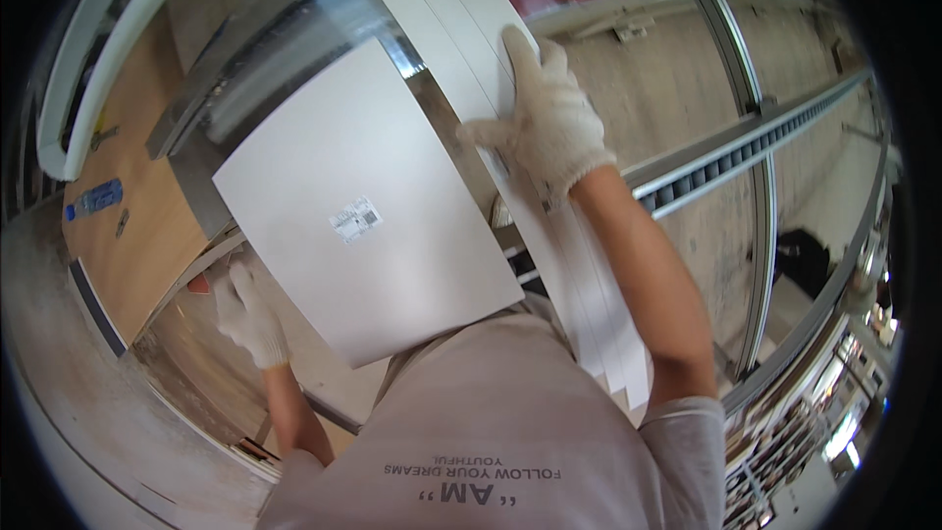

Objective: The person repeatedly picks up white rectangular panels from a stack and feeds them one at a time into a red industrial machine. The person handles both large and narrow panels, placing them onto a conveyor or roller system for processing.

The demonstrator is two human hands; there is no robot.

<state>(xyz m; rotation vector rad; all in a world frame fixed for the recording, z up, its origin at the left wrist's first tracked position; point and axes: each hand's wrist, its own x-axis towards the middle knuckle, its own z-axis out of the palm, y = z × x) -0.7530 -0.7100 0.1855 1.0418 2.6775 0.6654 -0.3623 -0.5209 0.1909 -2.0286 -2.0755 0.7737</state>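
Note:
My right hand (557, 116), in a white knit glove, rests on a stack of long white panel strips (471, 15), thumb spread and fingers stretched along their right side. To the left of the strips lies a wide white panel (368, 186) with a printed label (355, 220) stuck near its middle. Its near edge reaches my shirt. Beside the panel's lower left edge hangs my left hand (250, 319), also gloved, fingers loosely apart with nothing visible in them. It looks separate from the panel.
A metal rail with a row of dark rollers (726, 157) runs across the right. At the left, a wood-coloured board (147, 245) carries a blue-labelled bottle (94, 199) and small tools. A curved pale machine frame (83, 88) rises at the far left.

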